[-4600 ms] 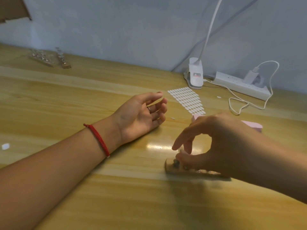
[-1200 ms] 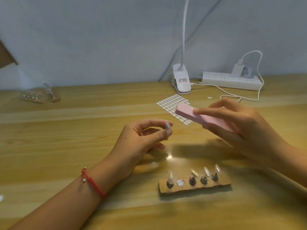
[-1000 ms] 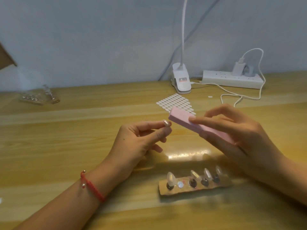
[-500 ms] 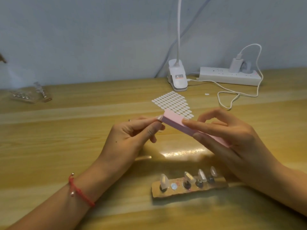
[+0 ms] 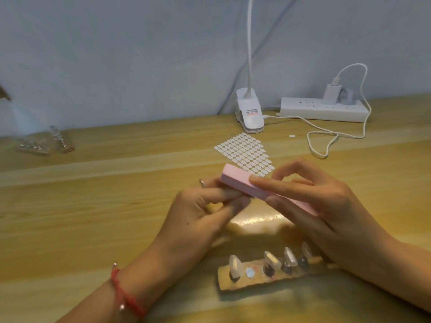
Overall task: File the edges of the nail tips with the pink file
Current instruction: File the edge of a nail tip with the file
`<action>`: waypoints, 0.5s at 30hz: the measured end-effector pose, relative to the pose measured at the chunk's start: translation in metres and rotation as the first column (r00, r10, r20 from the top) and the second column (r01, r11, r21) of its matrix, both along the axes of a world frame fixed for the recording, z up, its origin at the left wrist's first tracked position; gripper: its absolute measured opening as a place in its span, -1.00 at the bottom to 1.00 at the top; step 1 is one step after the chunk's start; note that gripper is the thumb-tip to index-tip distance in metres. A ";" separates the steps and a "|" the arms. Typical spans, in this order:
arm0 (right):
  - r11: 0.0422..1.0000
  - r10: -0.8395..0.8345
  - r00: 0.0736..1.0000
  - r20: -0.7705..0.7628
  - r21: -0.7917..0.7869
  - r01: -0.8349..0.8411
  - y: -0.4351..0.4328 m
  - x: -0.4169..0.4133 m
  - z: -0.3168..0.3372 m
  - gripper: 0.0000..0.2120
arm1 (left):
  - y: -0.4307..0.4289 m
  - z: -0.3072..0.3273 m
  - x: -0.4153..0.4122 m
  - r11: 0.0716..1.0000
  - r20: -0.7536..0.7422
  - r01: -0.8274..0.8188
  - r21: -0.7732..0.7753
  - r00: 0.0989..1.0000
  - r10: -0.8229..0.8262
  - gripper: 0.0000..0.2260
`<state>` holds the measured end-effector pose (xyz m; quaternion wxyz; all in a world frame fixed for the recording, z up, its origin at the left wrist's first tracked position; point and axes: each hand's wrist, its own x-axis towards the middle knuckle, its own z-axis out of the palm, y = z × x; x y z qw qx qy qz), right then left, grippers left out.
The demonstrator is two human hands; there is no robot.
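Risk to tip: the loose nail tip, judged to sit in the left pinch, could twist or spring free if the pink foam file block [image 5: 268, 192] pressed too hard or dragged across its edge instead of along it.
Risk to shape: uneven strokes could flatten one side. The contact point lay hidden under the file, so its angle could not be told.
Risk to holder: the right wrist hung just above the right end of the brown cardboard strip [image 5: 242, 282]. A dip there could knock over the four upright nail tips [image 5: 270, 259] mounted on it.
Left hand [image 5: 203, 213]: raised over the middle of the wooden counter [image 5: 93, 206], thumb and forefinger pinched together beneath the file's left end, other fingers curled, red cord bracelet [image 5: 123, 297] on the wrist.
Right hand [image 5: 326, 206]: gripped the file's right half, forefinger laid along the top face, thumb underneath, remaining fingers bent behind.
File position: held in the air, tilted down toward the right, its left end over the left fingertips.
Holder position: near the counter's near edge, one mounting spot bare.
Far edge: sheet of white oval tabs [image 5: 245, 152], white clip lamp [image 5: 250, 113], white power strip [image 5: 321, 110].
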<state>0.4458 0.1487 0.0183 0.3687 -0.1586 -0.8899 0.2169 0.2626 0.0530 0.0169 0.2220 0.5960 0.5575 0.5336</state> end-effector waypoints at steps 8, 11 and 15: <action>0.999 0.044 0.998 0.046 0.023 -0.046 -0.002 0.000 0.001 -0.67 | -0.002 -0.001 0.007 0.999 -0.070 0.035 0.003 0.997 -0.035 -0.86; 0.998 0.062 0.996 0.056 0.010 -0.063 -0.001 0.002 0.003 -0.66 | -0.001 0.002 -0.001 0.999 0.019 0.039 -0.004 0.999 -0.039 -0.86; 0.997 0.064 0.997 0.052 0.034 -0.066 -0.006 -0.002 0.000 -0.65 | -0.002 0.002 0.005 0.996 0.105 0.084 -0.028 0.991 -0.081 -0.89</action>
